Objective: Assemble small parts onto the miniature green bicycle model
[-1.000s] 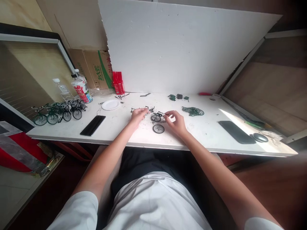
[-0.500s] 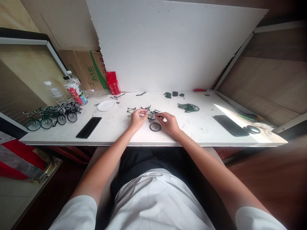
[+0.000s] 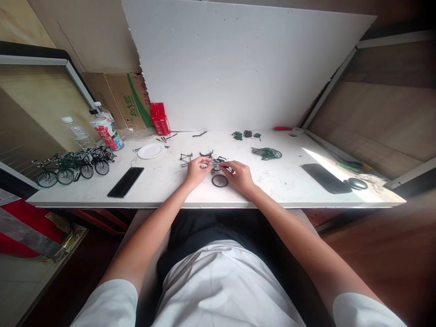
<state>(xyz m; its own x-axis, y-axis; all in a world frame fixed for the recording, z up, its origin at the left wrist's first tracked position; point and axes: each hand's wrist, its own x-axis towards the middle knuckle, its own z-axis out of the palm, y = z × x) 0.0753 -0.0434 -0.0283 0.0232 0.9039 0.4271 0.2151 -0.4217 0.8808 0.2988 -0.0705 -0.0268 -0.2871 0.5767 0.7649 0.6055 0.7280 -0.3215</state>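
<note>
Over the middle of the white table, my left hand [image 3: 198, 170] is closed in a pinch; what sits between its fingertips is too small to make out. Opposite it, my right hand [image 3: 240, 174] pinches a small dark part [image 3: 222, 166]. Between and just behind the fingertips lies a spoked miniature wheel [image 3: 215, 164] with small black parts [image 3: 220, 159] by it, partly hidden by the fingers. Nearer me, a loose miniature bicycle wheel [image 3: 220, 180] lies flat beside my right hand. A thin miniature bicycle frame [image 3: 185, 158] and a curved dark piece [image 3: 206, 153] rest behind my left hand.
Several assembled miniature bicycles [image 3: 86, 163] stand at the left, near bottles [image 3: 106, 131]. A phone [image 3: 126, 182] and a white plate [image 3: 151, 151] lie left. Rightward are a green bundle of parts [image 3: 267, 153], a dark flat slab [image 3: 325, 178] and a mouse [image 3: 357, 183].
Both hands stay almost in place, with the fingertips shifting only slightly around the small parts. The whole view has moved a little.
</note>
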